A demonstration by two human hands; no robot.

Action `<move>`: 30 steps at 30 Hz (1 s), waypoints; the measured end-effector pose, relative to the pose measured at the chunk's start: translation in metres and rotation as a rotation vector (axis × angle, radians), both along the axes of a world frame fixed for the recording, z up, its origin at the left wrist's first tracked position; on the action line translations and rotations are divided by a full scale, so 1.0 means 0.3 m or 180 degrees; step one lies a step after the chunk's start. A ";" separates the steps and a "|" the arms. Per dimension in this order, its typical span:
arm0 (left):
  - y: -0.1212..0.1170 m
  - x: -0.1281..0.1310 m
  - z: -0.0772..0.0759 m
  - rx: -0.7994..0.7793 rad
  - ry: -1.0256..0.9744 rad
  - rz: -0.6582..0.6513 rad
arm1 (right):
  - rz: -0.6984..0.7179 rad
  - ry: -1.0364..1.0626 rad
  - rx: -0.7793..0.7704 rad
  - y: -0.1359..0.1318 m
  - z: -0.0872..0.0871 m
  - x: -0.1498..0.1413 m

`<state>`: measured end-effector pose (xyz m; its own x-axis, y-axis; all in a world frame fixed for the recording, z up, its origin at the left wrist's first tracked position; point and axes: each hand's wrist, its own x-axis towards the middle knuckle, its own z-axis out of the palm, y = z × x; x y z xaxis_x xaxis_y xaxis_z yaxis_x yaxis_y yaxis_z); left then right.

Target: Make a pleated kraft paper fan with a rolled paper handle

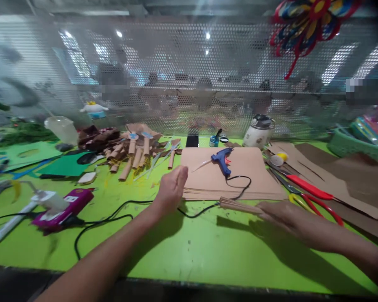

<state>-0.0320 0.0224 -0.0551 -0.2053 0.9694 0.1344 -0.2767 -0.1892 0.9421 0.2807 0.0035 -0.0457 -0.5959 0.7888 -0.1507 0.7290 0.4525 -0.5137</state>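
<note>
My right hand (279, 214) is closed on the end of a narrow piece of pleated brown paper (237, 204), which points left above the green table. My left hand (171, 188) is a closed fist with the thumb on top, at the left edge of a stack of brown paper sheets (208, 180). Whatever may be inside that fist is hidden. On the stack lies a blue glue gun (222, 161) with a clear glue stick in its back, and its black cord (195, 216) trails left across the table.
A purple power strip (78, 199) with a white plug sits at left. Rolled brown paper pieces (135, 155) are heaped behind my left hand. Red-handled scissors (321, 203) and brown paper lie at right. A perforated metal panel (182, 63) stands behind the table.
</note>
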 end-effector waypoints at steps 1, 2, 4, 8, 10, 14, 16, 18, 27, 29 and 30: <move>-0.002 0.006 -0.007 0.0041 0.0224 -0.0044 | 0.0012 -0.0037 0.0046 0.002 0.003 0.010; -0.004 0.009 -0.011 0.0098 0.0461 -0.0105 | 0.0014 -0.0080 0.0102 0.002 0.007 0.019; -0.004 0.002 -0.010 0.0209 0.0868 -0.0169 | 0.0034 -0.0186 0.0195 0.001 0.013 0.035; -0.005 -0.047 0.003 0.0345 0.1329 -0.0064 | 0.0120 -0.0497 0.0366 -0.008 0.020 0.057; -0.009 -0.073 0.001 0.0386 0.1420 0.0069 | 0.0178 -0.0656 0.0393 -0.010 0.019 0.061; -0.017 -0.105 -0.020 0.0415 0.1272 0.0231 | 0.0232 -0.0790 0.0333 -0.013 0.018 0.058; -0.019 -0.114 -0.024 0.0386 0.1011 0.0207 | 0.0234 -0.0779 0.0321 -0.016 0.021 0.052; -0.022 -0.121 -0.018 0.0299 0.0722 0.0112 | 0.0228 -0.0759 0.0303 -0.022 0.025 0.044; -0.017 -0.168 0.046 0.0239 -0.0142 0.0579 | 0.0257 -0.0666 0.0303 -0.018 -0.014 0.003; -0.012 -0.178 0.044 0.0215 -0.0170 0.0652 | 0.0244 -0.0669 0.0337 -0.014 -0.027 -0.001; -0.011 -0.181 0.042 0.0223 -0.0151 0.0674 | 0.0232 -0.0669 0.0348 -0.012 -0.031 -0.002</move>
